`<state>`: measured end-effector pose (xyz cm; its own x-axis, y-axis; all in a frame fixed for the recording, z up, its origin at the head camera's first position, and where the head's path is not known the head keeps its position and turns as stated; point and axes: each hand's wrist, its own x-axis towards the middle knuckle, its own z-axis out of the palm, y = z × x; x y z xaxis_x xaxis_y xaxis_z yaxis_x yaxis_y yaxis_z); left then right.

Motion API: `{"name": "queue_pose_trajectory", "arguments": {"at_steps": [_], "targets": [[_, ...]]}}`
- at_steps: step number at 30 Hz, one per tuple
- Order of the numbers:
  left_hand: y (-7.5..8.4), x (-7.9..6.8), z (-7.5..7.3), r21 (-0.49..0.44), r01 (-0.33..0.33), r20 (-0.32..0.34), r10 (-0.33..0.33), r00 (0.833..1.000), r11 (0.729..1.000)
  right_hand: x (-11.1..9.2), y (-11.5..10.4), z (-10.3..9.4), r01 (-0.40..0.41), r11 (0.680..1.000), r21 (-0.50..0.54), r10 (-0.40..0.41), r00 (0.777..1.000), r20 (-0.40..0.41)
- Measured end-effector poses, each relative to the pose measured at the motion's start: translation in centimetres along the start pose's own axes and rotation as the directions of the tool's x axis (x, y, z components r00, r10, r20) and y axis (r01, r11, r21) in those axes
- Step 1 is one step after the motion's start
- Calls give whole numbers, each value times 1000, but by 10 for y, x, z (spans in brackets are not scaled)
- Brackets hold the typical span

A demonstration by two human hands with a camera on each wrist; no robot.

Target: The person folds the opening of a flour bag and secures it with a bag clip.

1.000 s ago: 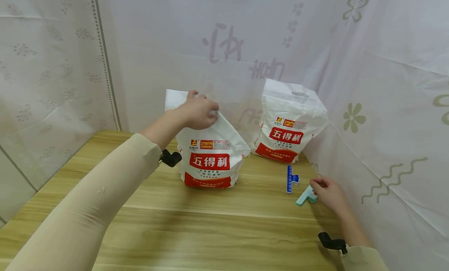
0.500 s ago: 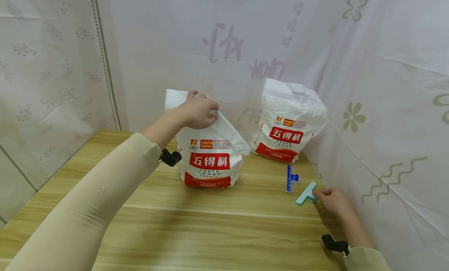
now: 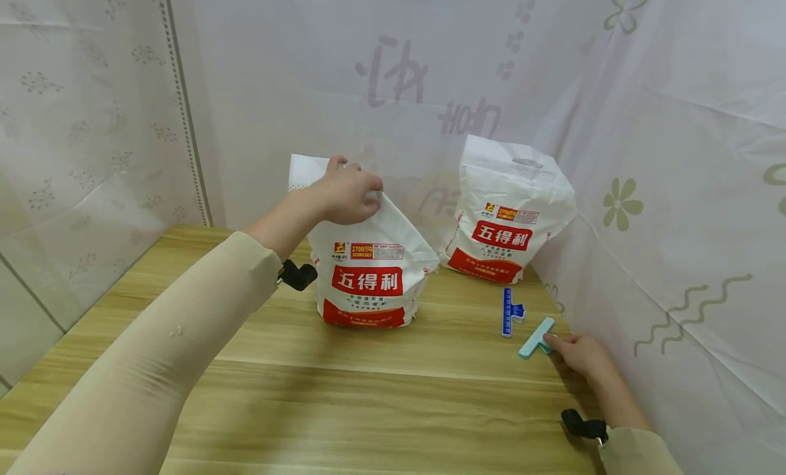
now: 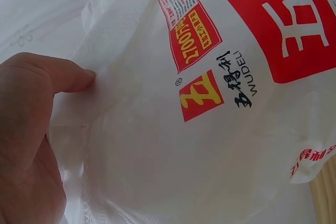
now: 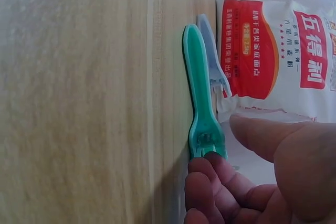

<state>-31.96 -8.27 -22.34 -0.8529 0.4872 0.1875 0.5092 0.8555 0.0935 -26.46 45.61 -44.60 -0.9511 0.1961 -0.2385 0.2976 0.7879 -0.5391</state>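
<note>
My left hand grips the top of the nearer white-and-red flour bag, which stands upright; one top corner sticks up beside the fingers. In the left wrist view the thumb presses on the bag's film, and the other fingers are mostly hidden. At the right, my right hand holds the handle end of a mint-green bag clip lying on the table. The right wrist view has curled fingertips at the handle of the green clip, with the thumb close above. Beside it lies a blue bag clip.
A second flour bag stands behind the clips, in the back right corner. Patterned curtains rise along the back and both sides of the wooden table. My right hand is close to the right curtain.
My right hand has drawn back from over the green clip, and its fingertips are now at the clip's handle. The left hand and the bag have stayed put.
</note>
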Motion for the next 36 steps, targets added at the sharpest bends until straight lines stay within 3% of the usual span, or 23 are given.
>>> {"name": "queue_pose_trajectory", "arguments": {"at_steps": [13, 22, 26, 30, 36], "targets": [[0, 0, 0, -9, -1, -4, 1, 1000, 1000, 2, 0, 2, -17, 989, 144, 9, 998, 55], [0, -1, 0, -11, 4, -1, -4, 1000, 1000, 1, -1, -1, -66, 953, 296, 42, 995, 86], [0, -1, 0, -12, 6, 2, -6, 1000, 1000, 1, -2, -3, -77, 905, 419, 40, 994, 97], [1, -1, 0, -10, 6, 2, -6, 1000, 1000, 4, -4, -4, -37, 840, 541, -18, 995, 97], [0, -1, 1, -12, 5, -4, -6, 1000, 1000, 4, -13, -7, 13, 714, 700, -114, 989, 99]]}}
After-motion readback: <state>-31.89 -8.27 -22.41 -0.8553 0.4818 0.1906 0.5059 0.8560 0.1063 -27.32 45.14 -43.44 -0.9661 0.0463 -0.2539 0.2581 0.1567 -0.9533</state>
